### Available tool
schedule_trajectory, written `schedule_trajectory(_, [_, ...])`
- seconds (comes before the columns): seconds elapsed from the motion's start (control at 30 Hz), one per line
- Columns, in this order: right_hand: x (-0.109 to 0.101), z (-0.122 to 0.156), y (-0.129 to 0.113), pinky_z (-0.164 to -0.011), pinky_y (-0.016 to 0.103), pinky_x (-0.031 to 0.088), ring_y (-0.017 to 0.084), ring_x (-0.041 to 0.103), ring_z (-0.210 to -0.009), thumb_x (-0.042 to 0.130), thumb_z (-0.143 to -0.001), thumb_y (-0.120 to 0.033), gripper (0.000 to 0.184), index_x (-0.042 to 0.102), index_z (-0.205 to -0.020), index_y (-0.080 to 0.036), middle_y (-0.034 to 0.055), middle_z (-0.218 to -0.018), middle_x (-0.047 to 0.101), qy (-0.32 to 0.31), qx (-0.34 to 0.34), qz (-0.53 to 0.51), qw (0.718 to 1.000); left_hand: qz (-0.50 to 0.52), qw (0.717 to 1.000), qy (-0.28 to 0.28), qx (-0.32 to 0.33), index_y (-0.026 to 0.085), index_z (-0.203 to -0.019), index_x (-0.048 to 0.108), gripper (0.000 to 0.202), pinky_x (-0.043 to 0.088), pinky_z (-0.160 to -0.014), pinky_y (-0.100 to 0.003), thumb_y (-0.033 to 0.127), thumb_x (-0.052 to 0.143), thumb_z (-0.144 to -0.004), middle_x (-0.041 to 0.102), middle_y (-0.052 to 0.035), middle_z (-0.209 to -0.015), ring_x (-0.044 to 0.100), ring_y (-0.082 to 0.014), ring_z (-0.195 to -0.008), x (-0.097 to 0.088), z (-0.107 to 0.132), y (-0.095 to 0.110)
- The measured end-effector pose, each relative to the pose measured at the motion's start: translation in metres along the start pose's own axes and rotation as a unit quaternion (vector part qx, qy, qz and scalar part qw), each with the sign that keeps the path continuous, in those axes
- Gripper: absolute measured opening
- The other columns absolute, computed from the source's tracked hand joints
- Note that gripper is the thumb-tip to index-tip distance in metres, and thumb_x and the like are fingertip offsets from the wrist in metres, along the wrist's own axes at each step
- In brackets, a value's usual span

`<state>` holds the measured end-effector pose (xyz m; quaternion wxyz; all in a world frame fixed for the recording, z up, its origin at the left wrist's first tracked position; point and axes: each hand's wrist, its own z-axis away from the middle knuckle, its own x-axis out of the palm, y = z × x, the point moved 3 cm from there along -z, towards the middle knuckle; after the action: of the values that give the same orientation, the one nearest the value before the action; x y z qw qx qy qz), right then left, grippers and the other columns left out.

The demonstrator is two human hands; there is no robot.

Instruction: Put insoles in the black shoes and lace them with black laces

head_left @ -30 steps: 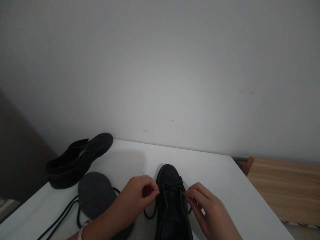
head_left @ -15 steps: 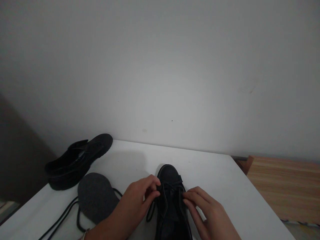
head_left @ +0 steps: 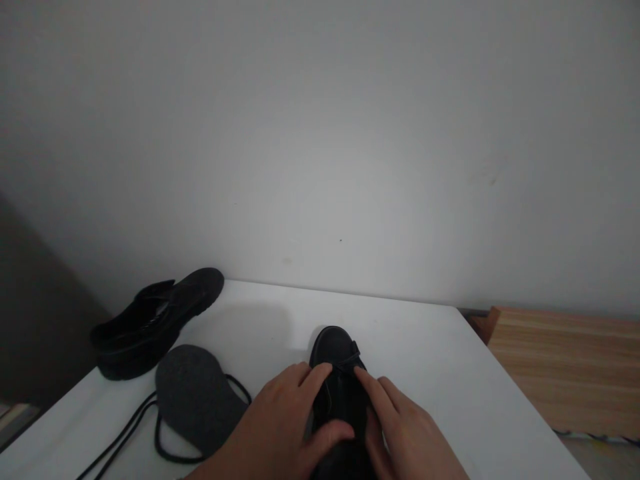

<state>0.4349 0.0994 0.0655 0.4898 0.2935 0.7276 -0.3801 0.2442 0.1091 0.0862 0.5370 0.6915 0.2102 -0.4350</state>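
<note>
A black lace-up shoe (head_left: 334,345) points away from me on the white table (head_left: 415,340), its heel end cut off by the bottom of the view. My left hand (head_left: 287,413) grips its left side, index finger at the lacing and thumb across the tongue area. From the right, my right hand (head_left: 400,420) holds the shoe's other side, its index fingertip by the lace (head_left: 349,363) and its thumb down by the opening. The hands and dim light hide much of the shoe's middle.
A second black shoe (head_left: 145,333) leans tilted at the back left. Near it lies a dark grey insole-shaped piece (head_left: 193,387), with a long black lace (head_left: 120,437) around and under it. A grey wall (head_left: 320,167) rises behind the table; a wooden board (head_left: 565,367) is at right.
Both hands have moved in over the shoe from pinching at its lace edges. The left thumb now reaches across the tongue, and the right index finger has moved forward. The view shifted slightly.
</note>
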Motion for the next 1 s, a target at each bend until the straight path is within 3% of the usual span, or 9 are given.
schedule_trajectory(0.07, [-0.004, -0.001, 0.0, -0.083, 0.035, 0.06, 0.024, 0.07, -0.098, 0.043, -0.083, -0.005, 0.06, 0.044, -0.143, -0.01, 0.0189, -0.117, 0.066, -0.021, 0.015, -0.021, 0.999, 0.007, 1.0, 0.008, -0.001, 0.023, -0.125, 0.058, 0.037, 0.054, -0.092, -0.039, 0.024, 0.054, -0.089, 0.068, -0.0093, -0.111, 0.066, -0.0244, -0.1, -0.001, 0.001, 0.0])
schedule_trajectory(0.13, [-0.008, -0.003, -0.001, -0.086, 0.034, 0.059, 0.023, 0.07, -0.099, 0.041, -0.082, -0.005, 0.061, 0.045, -0.142, -0.011, 0.0179, -0.119, 0.065, -0.037, 0.03, -0.034, 0.998, 0.023, 0.999, 0.02, 0.009, 0.024, -0.122, 0.06, 0.04, 0.053, -0.093, -0.035, 0.012, 0.044, -0.087, 0.068, -0.0076, -0.112, 0.065, -0.021, -0.101, -0.003, 0.001, -0.003])
schedule_trajectory(0.3, [-0.011, -0.011, -0.007, -0.088, 0.039, 0.058, 0.026, 0.068, -0.101, 0.042, -0.077, -0.003, 0.059, 0.055, -0.133, -0.011, 0.0187, -0.119, 0.062, -0.056, 0.052, -0.015, 0.997, 0.054, 0.998, 0.02, -0.008, 0.021, -0.112, 0.065, 0.043, 0.05, -0.095, -0.034, 0.004, 0.042, -0.081, 0.069, -0.0062, -0.107, 0.065, -0.0196, -0.1, -0.007, -0.003, -0.009])
schedule_trajectory(0.53, [-0.008, -0.01, -0.007, -0.083, 0.037, 0.058, 0.023, 0.067, -0.091, 0.041, -0.076, -0.002, 0.05, 0.061, -0.121, -0.015, 0.0136, -0.107, 0.061, -0.052, 0.065, -0.024, 0.996, -0.01, 0.999, -0.011, -0.042, 0.017, -0.101, 0.068, 0.03, 0.049, -0.09, -0.036, 0.006, 0.047, -0.082, 0.07, -0.0071, -0.097, 0.064, -0.0213, -0.094, -0.012, -0.013, -0.004])
schedule_trajectory(0.77, [-0.011, -0.01, -0.005, -0.073, 0.035, 0.057, 0.022, 0.067, -0.083, 0.04, -0.08, -0.001, 0.043, 0.06, -0.114, -0.017, 0.0115, -0.103, 0.06, -0.037, 0.059, -0.024, 0.997, -0.081, 0.994, -0.072, -0.029, 0.018, -0.088, 0.063, 0.019, 0.048, -0.082, -0.032, 0.008, 0.047, -0.084, 0.066, -0.0058, -0.092, 0.063, -0.02, -0.088, -0.016, -0.022, 0.0])
schedule_trajectory(0.87, [-0.01, -0.011, -0.006, -0.068, 0.032, 0.056, 0.019, 0.067, -0.079, 0.038, -0.087, -0.006, 0.033, 0.06, -0.11, -0.018, 0.0093, -0.098, 0.06, -0.018, 0.047, -0.033, 0.998, -0.089, 0.994, -0.058, -0.02, 0.019, -0.089, 0.061, 0.019, 0.048, -0.08, -0.031, 0.01, 0.045, -0.088, 0.064, -0.0048, -0.093, 0.061, -0.0193, -0.087, -0.016, -0.019, 0.001])
schedule_trajectory(1.0, [-0.01, -0.013, -0.009, -0.064, 0.033, 0.055, 0.02, 0.067, -0.075, 0.036, -0.09, -0.008, 0.028, 0.06, -0.101, -0.018, 0.0085, -0.092, 0.059, -0.002, 0.052, -0.021, 0.998, -0.134, 0.991, 0.007, -0.003, 0.019, -0.093, 0.061, 0.026, 0.048, -0.083, -0.036, 0.015, 0.035, -0.096, 0.059, -0.0071, -0.102, 0.057, -0.0214, -0.093, -0.02, -0.015, 0.004])
